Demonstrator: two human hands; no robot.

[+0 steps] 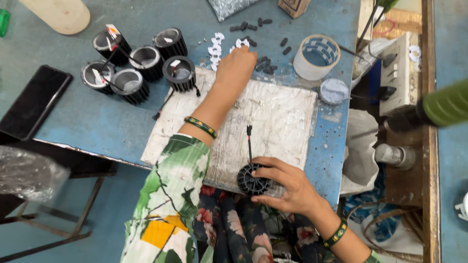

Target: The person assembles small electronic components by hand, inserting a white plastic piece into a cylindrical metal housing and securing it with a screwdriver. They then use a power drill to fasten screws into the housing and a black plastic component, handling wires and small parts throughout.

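The black finned housing (252, 180) sits at the mat's (282, 122) near edge, gripped by our right hand (287, 187); our left hand (236, 63) pinches among white clips (214, 48). Five housings (139, 63) stand finished, we judge.

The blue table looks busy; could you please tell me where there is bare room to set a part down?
Bare blue table lies between the phone and the grey mat. The mat's middle, between the left hand and right hand, is also free. It is crowded by the black housings, the small clips and the tape roll.
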